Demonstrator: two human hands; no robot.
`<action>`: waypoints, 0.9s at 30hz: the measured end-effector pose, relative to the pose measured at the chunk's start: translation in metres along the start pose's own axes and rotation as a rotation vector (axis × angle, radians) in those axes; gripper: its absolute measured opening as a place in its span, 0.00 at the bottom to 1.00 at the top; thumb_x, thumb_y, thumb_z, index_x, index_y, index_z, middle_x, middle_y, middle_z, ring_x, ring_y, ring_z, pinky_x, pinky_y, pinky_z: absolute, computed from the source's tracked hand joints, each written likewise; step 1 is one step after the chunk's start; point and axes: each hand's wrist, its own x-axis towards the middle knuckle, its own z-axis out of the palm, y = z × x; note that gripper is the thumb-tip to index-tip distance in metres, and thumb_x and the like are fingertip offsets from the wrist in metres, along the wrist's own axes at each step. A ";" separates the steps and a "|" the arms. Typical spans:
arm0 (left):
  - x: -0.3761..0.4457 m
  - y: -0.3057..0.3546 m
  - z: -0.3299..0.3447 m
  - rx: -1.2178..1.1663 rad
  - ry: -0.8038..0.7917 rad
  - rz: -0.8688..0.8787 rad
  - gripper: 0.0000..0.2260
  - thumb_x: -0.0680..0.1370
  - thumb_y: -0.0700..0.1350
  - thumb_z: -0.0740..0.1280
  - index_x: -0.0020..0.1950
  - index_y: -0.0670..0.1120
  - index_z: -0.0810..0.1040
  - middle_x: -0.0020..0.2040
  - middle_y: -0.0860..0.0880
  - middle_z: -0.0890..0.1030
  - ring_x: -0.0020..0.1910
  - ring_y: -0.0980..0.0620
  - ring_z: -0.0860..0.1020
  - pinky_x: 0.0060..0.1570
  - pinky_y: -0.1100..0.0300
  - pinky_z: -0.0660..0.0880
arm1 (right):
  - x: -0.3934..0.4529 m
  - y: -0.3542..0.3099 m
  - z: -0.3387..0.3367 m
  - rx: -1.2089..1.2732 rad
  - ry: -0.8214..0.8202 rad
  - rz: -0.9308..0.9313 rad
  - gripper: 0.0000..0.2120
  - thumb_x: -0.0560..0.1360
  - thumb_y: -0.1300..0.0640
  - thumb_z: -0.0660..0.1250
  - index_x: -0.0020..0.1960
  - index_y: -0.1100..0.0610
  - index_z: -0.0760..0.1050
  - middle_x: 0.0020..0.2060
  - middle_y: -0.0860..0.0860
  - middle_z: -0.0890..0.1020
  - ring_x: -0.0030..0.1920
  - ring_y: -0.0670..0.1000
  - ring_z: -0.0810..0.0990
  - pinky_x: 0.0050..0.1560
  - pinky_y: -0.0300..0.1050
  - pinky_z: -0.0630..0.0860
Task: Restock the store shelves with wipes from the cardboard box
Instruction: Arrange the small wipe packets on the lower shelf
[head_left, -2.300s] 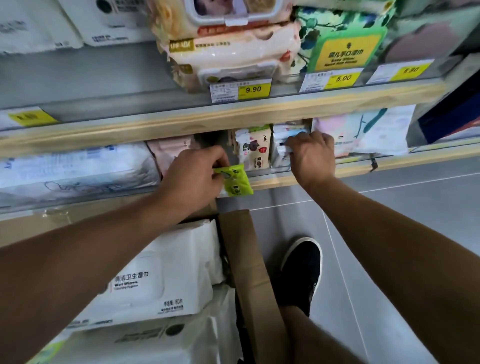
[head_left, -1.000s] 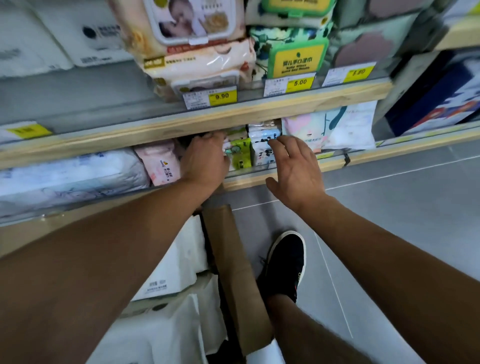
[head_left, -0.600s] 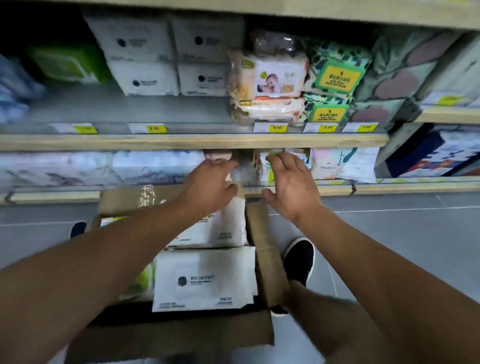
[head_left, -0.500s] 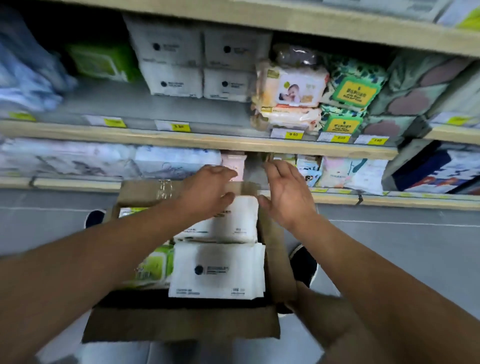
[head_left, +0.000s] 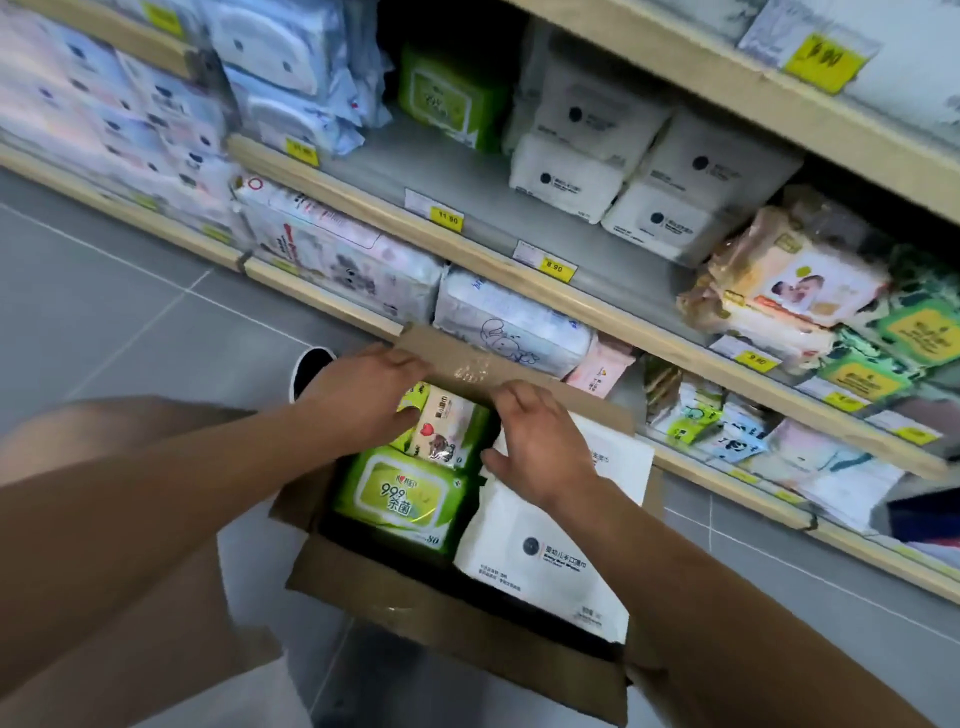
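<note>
A: Wooden-edged shelves (head_left: 519, 275) full of soft wipe packs, grey tiled floor (head_left: 104, 291), cardboard box (head_left: 457, 618) below.

B: Where's the small pack (head_left: 447, 428)?

A: In the box's far end, long axis pointing toward the shelves. Left hand (head_left: 363, 395) is nearer, fingers curling onto its glossy wrap. Right hand (head_left: 540, 441), fingers spread, rests on the white pack (head_left: 540, 561) beside it.

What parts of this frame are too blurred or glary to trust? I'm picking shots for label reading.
Head view: motion blur smears the upper-left packs and the shelf price tags; wide-angle distortion tilts and bows the shelf edges; a glare patch sits on the tape of the cardboard box flap; the green wipes pack in the box is sharp enough to read its large print.
</note>
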 end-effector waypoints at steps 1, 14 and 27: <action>-0.001 -0.009 0.003 0.004 -0.008 -0.017 0.26 0.74 0.53 0.65 0.71 0.51 0.67 0.68 0.50 0.73 0.63 0.45 0.72 0.57 0.51 0.74 | 0.007 -0.006 0.004 -0.003 -0.023 -0.012 0.33 0.72 0.49 0.68 0.73 0.53 0.61 0.70 0.51 0.65 0.70 0.56 0.63 0.71 0.48 0.61; 0.036 -0.072 0.072 -0.011 -0.184 -0.036 0.25 0.74 0.51 0.63 0.71 0.50 0.65 0.69 0.48 0.70 0.65 0.43 0.69 0.59 0.48 0.71 | 0.100 -0.022 0.073 -0.016 -0.245 0.090 0.31 0.73 0.43 0.68 0.71 0.54 0.62 0.69 0.53 0.65 0.69 0.58 0.64 0.64 0.54 0.71; 0.081 -0.081 0.129 0.079 -0.225 0.020 0.32 0.74 0.52 0.67 0.75 0.49 0.59 0.75 0.49 0.61 0.76 0.46 0.56 0.73 0.46 0.47 | 0.138 -0.013 0.123 -0.109 -0.344 0.170 0.45 0.70 0.44 0.72 0.75 0.56 0.51 0.69 0.55 0.64 0.68 0.58 0.65 0.65 0.54 0.67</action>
